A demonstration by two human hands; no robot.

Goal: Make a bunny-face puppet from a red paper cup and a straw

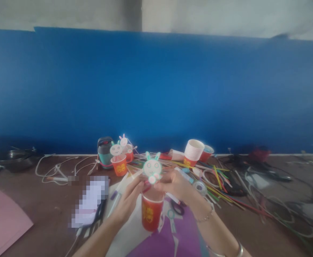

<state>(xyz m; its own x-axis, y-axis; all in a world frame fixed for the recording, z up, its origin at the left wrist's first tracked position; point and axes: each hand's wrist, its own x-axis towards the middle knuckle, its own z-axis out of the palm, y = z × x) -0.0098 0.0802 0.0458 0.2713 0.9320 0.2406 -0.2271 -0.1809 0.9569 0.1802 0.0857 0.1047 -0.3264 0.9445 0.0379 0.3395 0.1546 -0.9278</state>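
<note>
A white paper rabbit (152,167) with green-edged ears stands above the mouth of a red paper cup (152,214) with yellow print. My right hand (174,184) is closed, its fingers pinching the lower right part of the rabbit. On the other side, my left hand (132,194) reaches to the cup's rim near the rabbit's base; its fingertips are blurred, and what they hold cannot be made out. The cup stands upright on white and purple paper (183,232).
Behind are red cups with paper rabbits (119,166), a teal container (104,153) and stacked white cups (194,150). Coloured sticks (220,194), scissors (177,207) and tape (199,187) lie to the right. A pixelated item (92,201) and pink paper (5,221) are left.
</note>
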